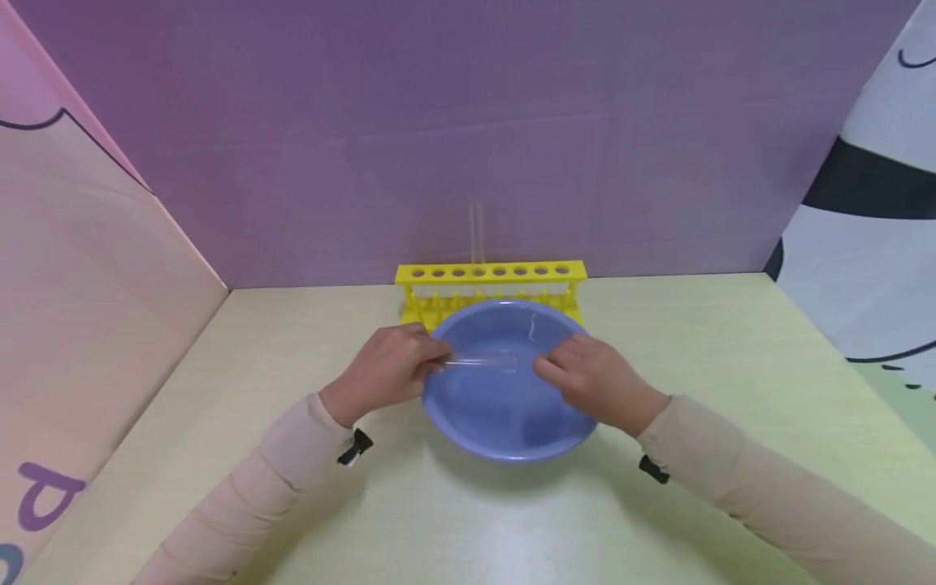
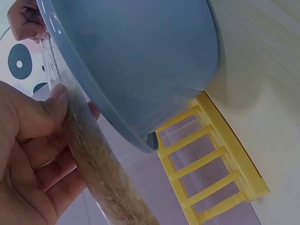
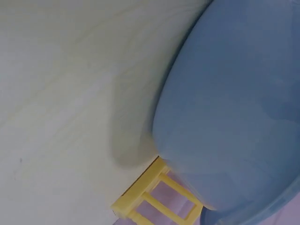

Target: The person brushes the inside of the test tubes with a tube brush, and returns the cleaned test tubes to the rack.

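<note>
My left hand [image 1: 391,366] pinches a clear test tube [image 1: 478,362] lying sideways above the blue basin [image 1: 504,422]. Inside the tube, tan bristles of a test tube brush [image 2: 112,173] show in the left wrist view. The brush's twisted wire runs through the tube toward my right hand [image 1: 585,374]. Those fingers are curled at the wire's end over the basin's right side; the wire within them is hidden. In the right wrist view, only the basin's outer wall [image 3: 220,112] and the rack show, no fingers.
Behind the basin stands a yellow test tube rack [image 1: 490,273], its lower part partly hidden. One clear test tube [image 1: 477,231] sticks up from it. A purple backdrop [image 1: 468,122] closes off the pale table's [image 1: 307,325] far edge.
</note>
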Motion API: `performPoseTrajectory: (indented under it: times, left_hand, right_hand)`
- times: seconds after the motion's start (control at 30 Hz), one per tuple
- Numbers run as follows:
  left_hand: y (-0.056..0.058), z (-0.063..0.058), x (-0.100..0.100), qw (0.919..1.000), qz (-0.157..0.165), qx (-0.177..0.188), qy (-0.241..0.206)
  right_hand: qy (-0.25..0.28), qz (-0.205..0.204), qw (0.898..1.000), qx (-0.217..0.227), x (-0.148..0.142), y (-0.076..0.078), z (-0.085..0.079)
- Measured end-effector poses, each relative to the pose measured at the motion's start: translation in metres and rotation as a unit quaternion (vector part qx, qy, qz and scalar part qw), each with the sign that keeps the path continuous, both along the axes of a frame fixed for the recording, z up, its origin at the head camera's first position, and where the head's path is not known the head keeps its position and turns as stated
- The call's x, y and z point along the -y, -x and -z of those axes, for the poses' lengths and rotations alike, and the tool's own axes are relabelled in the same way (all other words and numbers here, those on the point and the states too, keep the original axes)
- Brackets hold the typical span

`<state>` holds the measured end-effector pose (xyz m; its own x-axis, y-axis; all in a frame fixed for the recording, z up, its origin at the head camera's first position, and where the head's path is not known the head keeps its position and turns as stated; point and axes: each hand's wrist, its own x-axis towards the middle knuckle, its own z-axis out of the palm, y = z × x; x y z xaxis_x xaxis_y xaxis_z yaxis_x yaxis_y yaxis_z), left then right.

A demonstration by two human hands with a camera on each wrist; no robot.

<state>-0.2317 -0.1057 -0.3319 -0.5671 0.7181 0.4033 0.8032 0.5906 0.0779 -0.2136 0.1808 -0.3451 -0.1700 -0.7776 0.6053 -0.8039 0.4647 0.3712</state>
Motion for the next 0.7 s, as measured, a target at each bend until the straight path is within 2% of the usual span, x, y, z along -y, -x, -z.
performPoseTrajectory:
  times: [0.17,0.3,0.47,0.7]
  left_hand:
    - [0.0003,0.0006,-0.0006,1.0000,0.005,0.001,0.004]
    - [0.0000,0.0003,-0.0014,1.0000,0.008,0.003,0.002]
    - [-0.0004,0.0000,-0.0021,0.9999,0.006,0.009,0.003]
    - [-0.0011,-0.0008,-0.0027,0.9999,0.009,0.008,0.001]
  right_hand:
    - [0.008,-0.018,0.998,-0.060,0.0039,0.0013,-0.0002]
    - [0.014,-0.024,0.997,-0.071,0.0058,0.0027,0.0001]
    - [0.014,-0.018,0.998,-0.059,0.0075,0.0034,0.0011]
    - [0.027,-0.010,1.000,0.004,0.0094,0.0026,0.0028]
